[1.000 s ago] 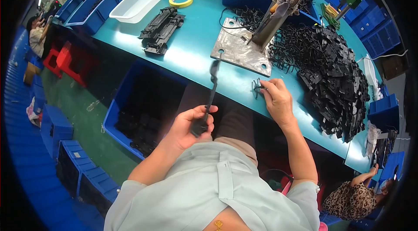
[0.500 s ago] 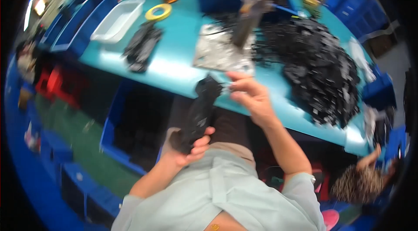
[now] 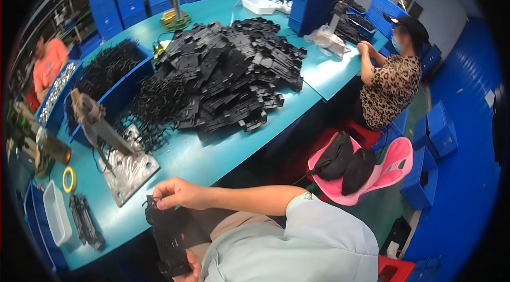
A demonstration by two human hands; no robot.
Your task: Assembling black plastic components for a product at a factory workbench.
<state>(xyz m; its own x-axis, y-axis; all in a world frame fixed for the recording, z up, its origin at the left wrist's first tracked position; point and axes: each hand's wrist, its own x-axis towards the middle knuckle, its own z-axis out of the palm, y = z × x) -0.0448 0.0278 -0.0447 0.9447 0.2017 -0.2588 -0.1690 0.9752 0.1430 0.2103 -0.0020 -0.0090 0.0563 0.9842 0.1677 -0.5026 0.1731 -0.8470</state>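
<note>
A long black plastic part (image 3: pixel 169 239) is tilted in front of me at the bench's near edge. My left hand (image 3: pixel 192 265) grips its lower end, with fingers wrapped round the side. At the upper end, my right hand (image 3: pixel 183 195) is closed in a pinch on a small thin black piece (image 3: pixel 151 200), touching or very near the long part. Just beyond my right hand lies a silvery metal plate (image 3: pixel 127 178) with an upright metal post (image 3: pixel 109 130), its top wrapped in something brownish.
A large heap of black plastic parts (image 3: pixel 228 69) covers the teal bench (image 3: pixel 199 167). Behind the post, a blue bin (image 3: pixel 125 82) holds small black pieces. A yellow tape roll (image 3: pixel 69 180), white tray (image 3: pixel 56 213) and stacked black parts (image 3: pixel 84 223) lie left. A person (image 3: pixel 396 72) sits at right.
My view has swung to the right, bringing the heap and the seated person into fuller view. My right hand has come to the upper end of the long part.
</note>
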